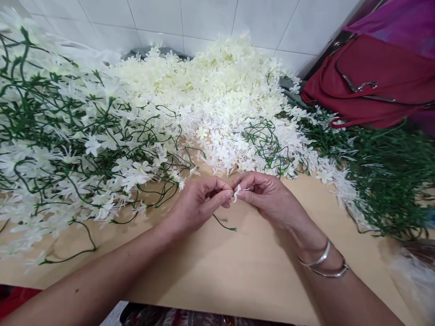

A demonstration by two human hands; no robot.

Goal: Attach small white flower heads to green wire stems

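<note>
Over the front middle of the table, my two hands meet fingertip to fingertip. My left hand (204,201) pinches a thin green artificial stem (224,225), whose loose end hangs below the fingers. Between thumb and forefinger, my right hand (267,197) grips a small white artificial flower (237,194). The flower sits right at the tip of the left fingers, and whether it is on the stem is hidden there. Just beyond my hands lies a heap of loose white flowers (220,95).
White flowers on green stems (74,136) pile up at the left. Bare green stems (390,176) are heaped at the right, below a red handbag (380,81). A tiled wall (210,20) stands behind the tan table (217,276). Clear plastic (408,276) lies at the right edge.
</note>
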